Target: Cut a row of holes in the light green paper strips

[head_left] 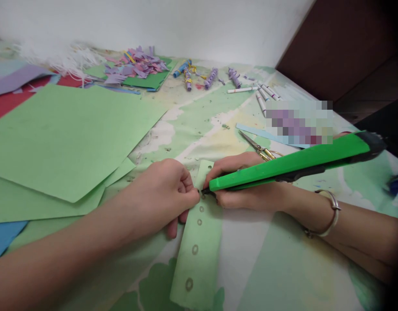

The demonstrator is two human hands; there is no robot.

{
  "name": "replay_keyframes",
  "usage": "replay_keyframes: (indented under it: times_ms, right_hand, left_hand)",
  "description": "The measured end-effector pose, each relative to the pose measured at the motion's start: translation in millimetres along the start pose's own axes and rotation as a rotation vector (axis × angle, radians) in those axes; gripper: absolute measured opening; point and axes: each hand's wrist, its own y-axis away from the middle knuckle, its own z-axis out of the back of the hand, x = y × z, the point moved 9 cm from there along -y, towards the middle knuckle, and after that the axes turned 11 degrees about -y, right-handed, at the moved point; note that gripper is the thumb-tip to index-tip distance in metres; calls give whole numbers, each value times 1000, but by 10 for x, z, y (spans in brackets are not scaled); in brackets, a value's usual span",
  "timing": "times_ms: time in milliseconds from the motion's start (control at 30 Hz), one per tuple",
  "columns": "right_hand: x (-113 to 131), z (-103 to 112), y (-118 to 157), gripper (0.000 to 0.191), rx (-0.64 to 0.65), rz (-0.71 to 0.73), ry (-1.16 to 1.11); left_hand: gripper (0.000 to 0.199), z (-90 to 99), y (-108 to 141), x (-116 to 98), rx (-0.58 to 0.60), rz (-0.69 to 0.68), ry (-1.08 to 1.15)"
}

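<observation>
A narrow light-green paper strip (pixel 203 242) lies lengthwise before me, marked with a row of small dark rings and a dark spot near its far end. My left hand (pixel 168 190) has curled fingers, with thumb and forefinger closed on the strip's left edge. In my right hand (pixel 251 190) is a green utility knife (pixel 292 162), tilted, its dark tip touching or just above the strip beside my left fingertips. The right fingers are wrapped round the knife's lower end. Behind that hand lie scissors (pixel 259 146) with gold-coloured handles, partly hidden.
Large green paper sheets (pixel 66 138) cover the left side. Further back are paper scraps (pixel 139 67), white shredded strands (pixel 56 56), small rolled paper pieces (pixel 212 77) and several markers (pixel 266 93). A blue paper strip (pixel 255 131) lies beyond the scissors; a pixelated patch hides things there.
</observation>
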Motion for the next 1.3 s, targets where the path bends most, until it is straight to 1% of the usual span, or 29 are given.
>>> replay_keyframes:
  times_ms: [133, 200, 267, 333, 367, 400, 433, 500, 533, 567, 600, 633, 667, 700, 767, 833, 900, 1067, 1300]
  right_hand:
    - [8, -5, 9, 20, -12, 19, 44]
    - [31, -22, 18, 21, 16, 58, 26]
    - [41, -41, 24, 22, 68, 83, -23]
    - [0, -30, 20, 22, 95, 52, -57]
    - [-30, -21, 14, 21, 104, 25, -70]
    - [-57, -13, 7, 21, 112, 3, -84]
    - [-81, -10, 0, 21, 124, -17, -102]
    - [-115, -22, -13, 20, 161, -42, -149]
    - [-128, -26, -19, 20, 173, -52, -166]
    - [-140, -25, -24, 19, 178, -60, -179]
    - [-153, -25, -29, 19, 180, -70, -190]
    - [-161, -25, -32, 19, 182, -77, -199]
    - [-163, -23, -35, 19, 182, -77, -206]
    - [-161, -19, -37, 18, 179, -73, -206]
    - [-143, -14, -40, 18, 176, -53, -184]
    - [-121, -9, -41, 16, 176, -27, -134]
    - [-107, -13, -39, 14, 183, -10, -84]
    - [-91, -19, -30, 13, 187, 15, 7]
    - [-77, -43, -43, 12, 212, 30, 26]
  left_hand:
    - [21, -1, 10, 24, -7, 37, 25]
    - [20, -53, 17, 48, 36, 55, 71]
    - [22, -128, 29, 67, 113, 60, 92]
    - [26, -163, 40, 79, 167, 53, 65]
    - [28, -142, 38, 82, 160, 44, 21]
    - [29, -83, 28, 73, 115, 22, -42]
    - [28, 12, 17, 46, 29, -15, -115]
    - [24, 255, 24, -59, -228, -120, -260]
    - [26, 357, 52, -123, -358, -179, -317]
    - [36, 426, 87, -185, -467, -241, -358]
    - [48, 453, 118, -242, -541, -307, -390]
    - [57, 443, 138, -285, -579, -364, -421]
    - [61, 411, 148, -320, -591, -415, -454]
    - [59, 366, 152, -346, -586, -457, -487]
    - [46, 293, 151, -360, -565, -491, -535]
    - [36, 258, 147, -350, -549, -480, -572]
    - [34, 246, 153, -348, -544, -470, -609]
    - [36, 254, 168, -374, -557, -483, -646]
    - [34, 262, 156, -373, -544, -468, -628]
